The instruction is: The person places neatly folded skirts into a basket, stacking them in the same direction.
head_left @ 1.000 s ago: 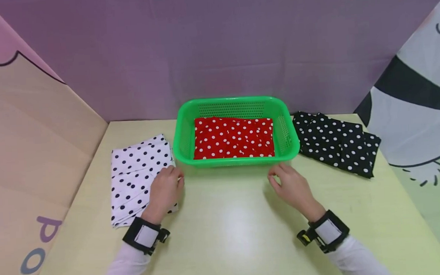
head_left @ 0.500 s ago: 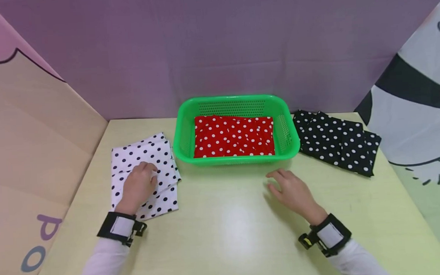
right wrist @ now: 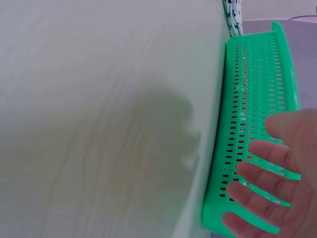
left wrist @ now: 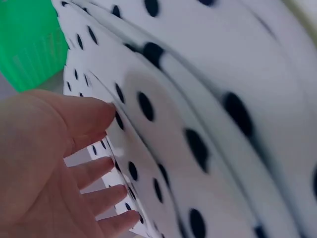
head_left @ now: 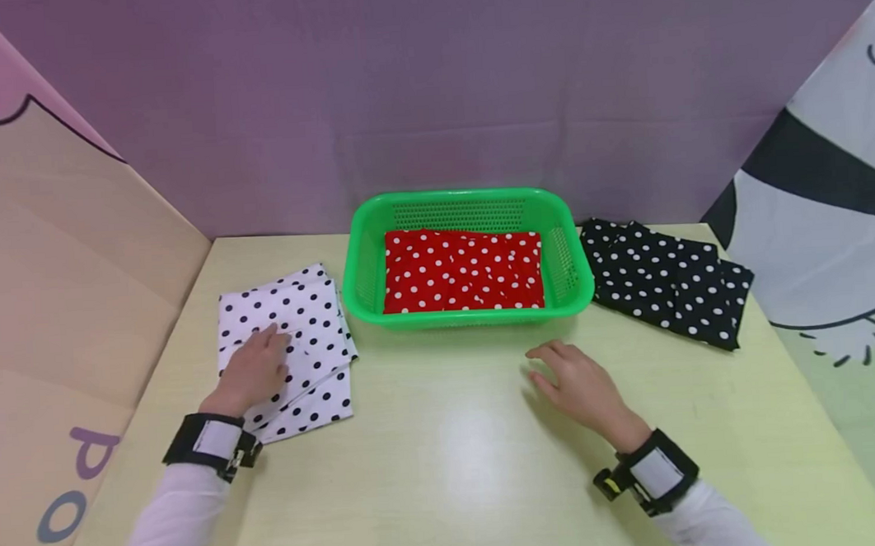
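Note:
A folded white cloth with black dots (head_left: 309, 313) lies at the left of the table. Over its left part is my left hand (head_left: 253, 372), its fingertips at the cloth's surface; the left wrist view has the fingers (left wrist: 94, 203) spread loosely beside the layered folds, with nothing pinched. My right hand (head_left: 579, 385) hovers above the table in front of the green basket (head_left: 469, 317), fingers relaxed and holding nothing. Inside the basket lies a folded red cloth with white dots (head_left: 463, 272). To the basket's right is a folded black cloth with white dots (head_left: 668, 281).
The pale wooden table (head_left: 432, 455) meets a purple backdrop (head_left: 443, 99) right behind the basket. A printed beige panel (head_left: 60, 293) rises on the left and a printed panel (head_left: 835, 203) on the right.
My left hand has moved left across the white cloth, from its right side to its left part. A cloth corner now shows at the right. My right hand has drawn back slightly, fingers loosened.

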Demonstrator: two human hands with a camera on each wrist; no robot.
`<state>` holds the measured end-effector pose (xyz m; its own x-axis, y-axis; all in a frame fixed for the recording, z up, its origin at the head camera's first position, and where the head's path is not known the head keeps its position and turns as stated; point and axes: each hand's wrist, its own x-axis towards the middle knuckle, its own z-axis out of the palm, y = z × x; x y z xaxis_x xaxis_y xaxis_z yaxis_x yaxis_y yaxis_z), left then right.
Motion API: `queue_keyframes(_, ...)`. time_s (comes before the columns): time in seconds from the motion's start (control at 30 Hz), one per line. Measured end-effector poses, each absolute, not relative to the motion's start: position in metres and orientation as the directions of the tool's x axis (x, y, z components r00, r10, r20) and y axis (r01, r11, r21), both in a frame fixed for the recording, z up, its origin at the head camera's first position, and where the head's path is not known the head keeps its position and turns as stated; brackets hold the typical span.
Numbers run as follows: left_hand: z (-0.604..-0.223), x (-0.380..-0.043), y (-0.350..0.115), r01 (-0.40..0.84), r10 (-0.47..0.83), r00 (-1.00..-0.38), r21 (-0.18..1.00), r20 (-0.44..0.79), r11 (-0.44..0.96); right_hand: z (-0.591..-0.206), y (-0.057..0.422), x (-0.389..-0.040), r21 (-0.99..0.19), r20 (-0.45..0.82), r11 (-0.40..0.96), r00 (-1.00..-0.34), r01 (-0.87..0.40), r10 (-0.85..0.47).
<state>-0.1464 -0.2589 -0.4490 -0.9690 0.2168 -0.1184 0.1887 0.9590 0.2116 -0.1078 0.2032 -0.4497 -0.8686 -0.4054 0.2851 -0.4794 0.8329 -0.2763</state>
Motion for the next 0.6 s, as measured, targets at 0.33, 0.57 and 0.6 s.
queue_keyframes(0.33,-0.449,-0.142,-0.267,0.195,0.24,-0.958,0.253,-0.159,0.947,-0.453,0.197,-0.106,-0.291,0.258,0.831,-0.875,-0.474,-0.409)
queue_keyframes(0.57,-0.441,-0.139,-0.269,0.25,0.285,-0.945,0.209,-0.161,0.945,-0.455,0.19,-0.102,-0.29,0.257,0.826,-0.871,-0.483,-0.419)
queue_keyframes(0.6,-0.44,-0.139,-0.269,0.257,0.292,-0.943,0.208,-0.16,0.944,-0.455,0.189,-0.102,-0.291,0.256,0.826,-0.871,-0.483,-0.419)
